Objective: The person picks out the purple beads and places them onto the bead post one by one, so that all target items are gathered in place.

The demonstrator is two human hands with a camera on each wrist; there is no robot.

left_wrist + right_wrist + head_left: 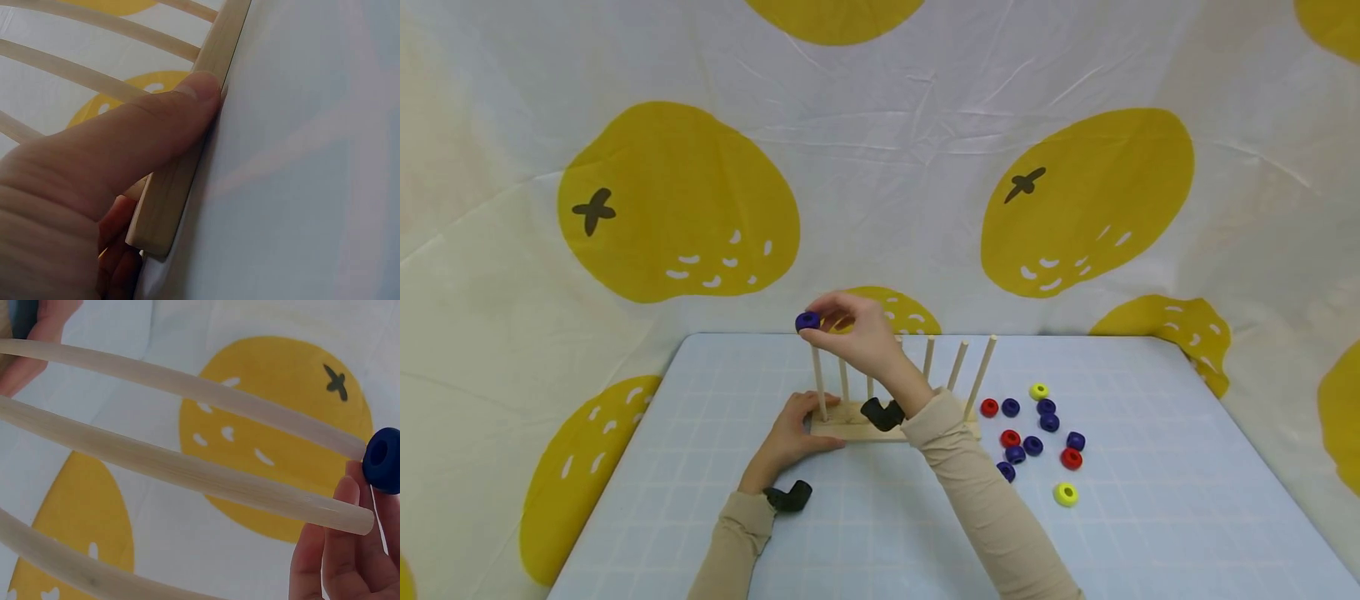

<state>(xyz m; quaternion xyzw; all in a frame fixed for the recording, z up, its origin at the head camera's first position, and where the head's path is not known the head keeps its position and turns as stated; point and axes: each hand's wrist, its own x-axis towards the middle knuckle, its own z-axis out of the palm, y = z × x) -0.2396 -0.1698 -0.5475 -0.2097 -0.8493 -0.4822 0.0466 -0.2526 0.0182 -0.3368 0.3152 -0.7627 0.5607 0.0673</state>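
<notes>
We see the right hand pinching a blue bead between thumb and fingers, up at the tip of the leftmost peg; whether bead and peg touch, we cannot tell. Below, the left hand grips the left end of the wooden base, its thumb pressed along the near edge. Right of the base we find loose blue beads, three red beads and two yellow beads scattered over the pale blue table. Behind hangs a white cloth printed with yellow fruit.
</notes>
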